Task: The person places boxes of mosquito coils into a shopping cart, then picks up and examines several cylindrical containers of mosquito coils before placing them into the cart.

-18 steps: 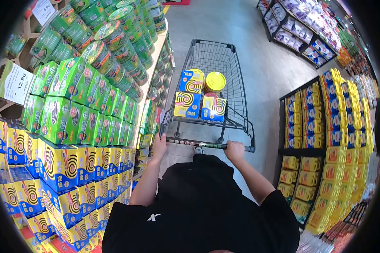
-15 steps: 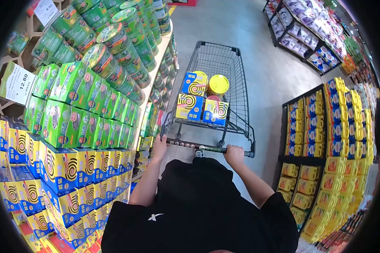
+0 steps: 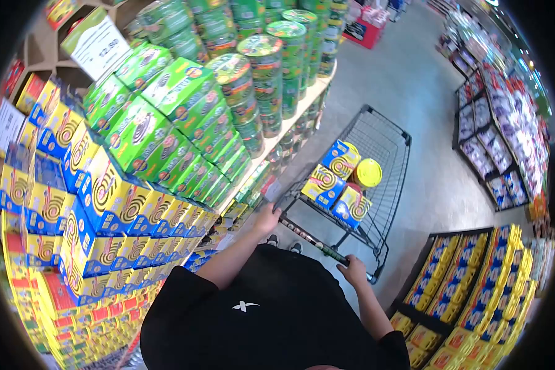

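Head view: the left hand [image 3: 267,220] and right hand [image 3: 356,270] are both curled around the handle [image 3: 310,240] of a wire cart [image 3: 379,132] in the aisle. Blue-and-yellow boxes [image 3: 324,184] and a yellow tin [image 3: 368,172] lie in it. Stacked green boxes [image 3: 151,126] crowd its left side; a rack of yellow packs [image 3: 475,296] stands to the right.

I can't read the price tag [image 3: 98,46] left of the cart [image 3: 376,132]; shelves [image 3: 475,296] right of it run off frame.
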`<action>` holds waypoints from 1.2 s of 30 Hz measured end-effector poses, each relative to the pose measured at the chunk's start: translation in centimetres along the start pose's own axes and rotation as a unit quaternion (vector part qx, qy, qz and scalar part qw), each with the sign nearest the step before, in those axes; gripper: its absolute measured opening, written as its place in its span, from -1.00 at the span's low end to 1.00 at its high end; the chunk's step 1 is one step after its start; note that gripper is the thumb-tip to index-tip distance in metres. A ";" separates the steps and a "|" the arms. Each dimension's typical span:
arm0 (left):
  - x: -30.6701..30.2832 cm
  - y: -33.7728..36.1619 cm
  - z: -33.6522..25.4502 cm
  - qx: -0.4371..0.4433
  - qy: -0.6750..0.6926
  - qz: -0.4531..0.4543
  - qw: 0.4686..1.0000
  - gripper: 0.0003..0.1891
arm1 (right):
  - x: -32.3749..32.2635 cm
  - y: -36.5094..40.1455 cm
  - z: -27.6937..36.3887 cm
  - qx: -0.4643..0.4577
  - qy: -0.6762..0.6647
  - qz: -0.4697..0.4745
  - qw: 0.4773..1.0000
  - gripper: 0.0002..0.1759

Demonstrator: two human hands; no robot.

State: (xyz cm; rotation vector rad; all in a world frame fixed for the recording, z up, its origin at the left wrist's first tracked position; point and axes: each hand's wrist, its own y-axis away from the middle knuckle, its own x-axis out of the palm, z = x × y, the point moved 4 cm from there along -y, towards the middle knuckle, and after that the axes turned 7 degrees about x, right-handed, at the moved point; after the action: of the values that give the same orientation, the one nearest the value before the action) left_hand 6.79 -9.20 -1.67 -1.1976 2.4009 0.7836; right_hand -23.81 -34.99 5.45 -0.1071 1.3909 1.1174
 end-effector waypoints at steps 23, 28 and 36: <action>-27.1 8.4 -19.3 0.312 0.182 -0.413 0.836 -0.36 | -27.8 -7.5 54.1 -0.556 -0.215 -0.100 0.797 0.03; -27.7 7.1 -19.9 0.300 0.213 -0.423 0.828 -0.34 | -28.9 -7.7 57.9 -0.619 -0.157 0.010 0.770 0.09; -27.5 7.2 -20.9 0.292 0.181 -0.456 0.821 -0.29 | -29.3 -8.1 58.6 -0.596 -0.152 0.035 0.787 -0.18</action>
State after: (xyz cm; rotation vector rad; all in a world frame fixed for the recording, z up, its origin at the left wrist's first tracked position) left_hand 15.85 -1.48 31.59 -2.0057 1.6840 -0.4802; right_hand 29.68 -17.41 39.97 -0.7498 0.2225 1.8404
